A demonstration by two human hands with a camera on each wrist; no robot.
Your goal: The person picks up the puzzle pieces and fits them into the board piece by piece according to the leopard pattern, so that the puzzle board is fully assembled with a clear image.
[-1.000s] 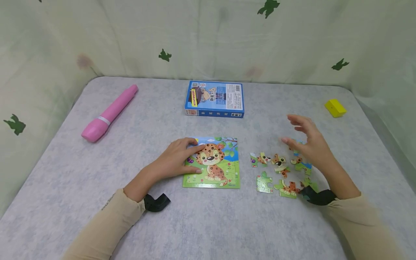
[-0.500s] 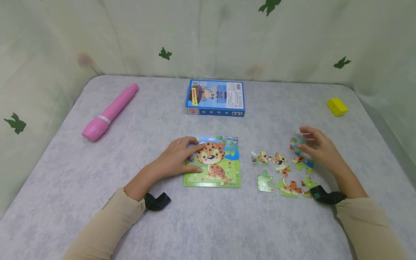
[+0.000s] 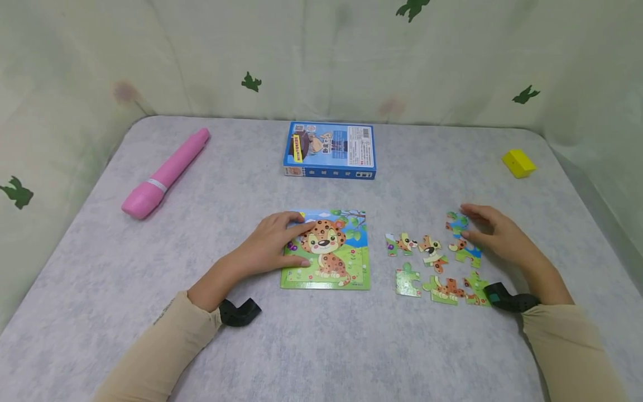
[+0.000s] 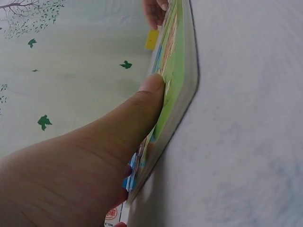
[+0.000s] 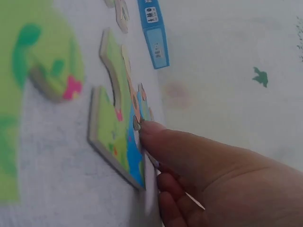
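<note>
My left hand rests on the left part of a square jigsaw board with a sitting leopard cub picture. Its thumb lies flat on the board's face in the left wrist view; the other fingers reach over the left side. At the right, my right hand has thumb and index finger at the edges of the blue-green jigsaw piece at the top of a loose group, pinching it. Just below it lies a blue, green and spotted piece, close by the thumb.
Several other loose pieces, such as a green one and a spotted one, lie right of the board. A blue box stands behind, a pink microphone-shaped thing at left, a yellow block at back right.
My right hand has come down from above the loose pieces, shifting right, and its thumb and index finger have closed in at the top piece. The left hand stays on the board.
</note>
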